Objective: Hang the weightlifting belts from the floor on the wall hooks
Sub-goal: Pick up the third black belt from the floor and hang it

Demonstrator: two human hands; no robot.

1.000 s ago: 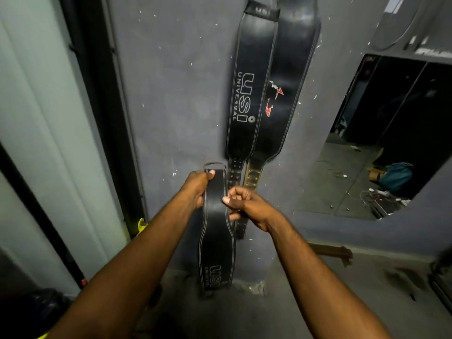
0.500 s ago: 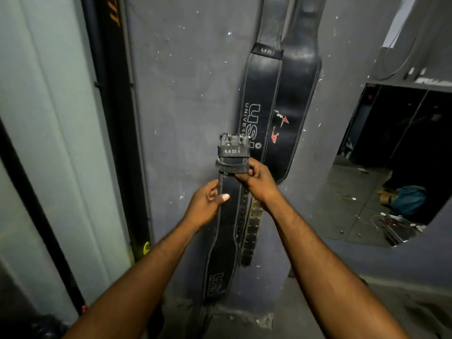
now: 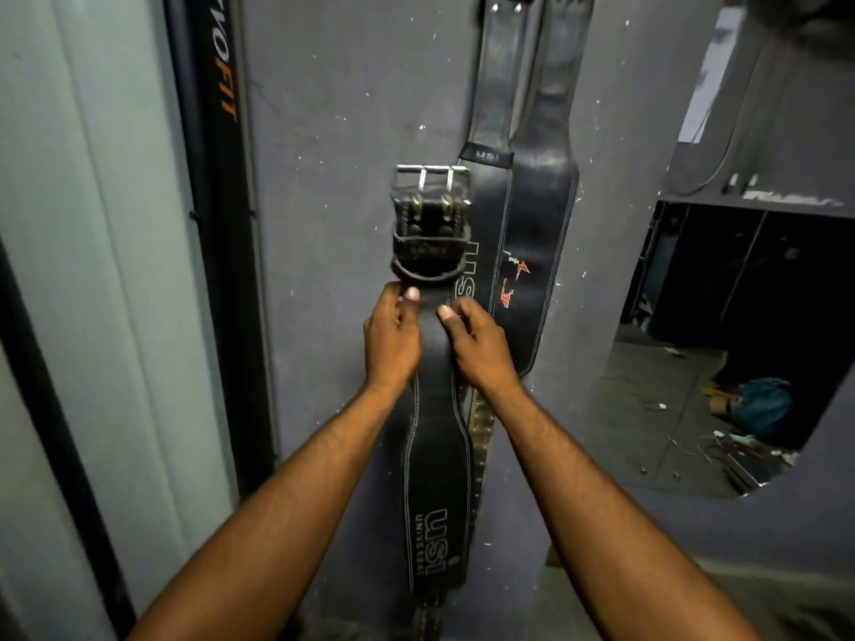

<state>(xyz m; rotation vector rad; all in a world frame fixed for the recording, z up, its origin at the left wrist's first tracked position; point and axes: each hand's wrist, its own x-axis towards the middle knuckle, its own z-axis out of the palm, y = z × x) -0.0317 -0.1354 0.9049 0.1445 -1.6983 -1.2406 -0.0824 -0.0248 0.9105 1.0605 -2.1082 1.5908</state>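
Observation:
I hold a black leather weightlifting belt (image 3: 435,483) upright against the grey wall, its steel buckle (image 3: 432,178) at the top. My left hand (image 3: 392,337) grips its left edge just under the buckle. My right hand (image 3: 479,347) grips its right edge at the same height. Two more black belts hang on the wall behind it: one with white USI lettering (image 3: 492,187) and one with a red logo (image 3: 539,252). Their tops run out of view, so no hook shows.
A black vertical post with orange lettering (image 3: 217,131) stands left of the grey wall (image 3: 347,131). A pale panel (image 3: 92,270) fills the far left. To the right, a mirror (image 3: 721,344) reflects a cluttered floor and a blue bag.
Both hands have raised the belt up the wall. The buckle end now stands above my hands, and my left hand has moved up level with the right.

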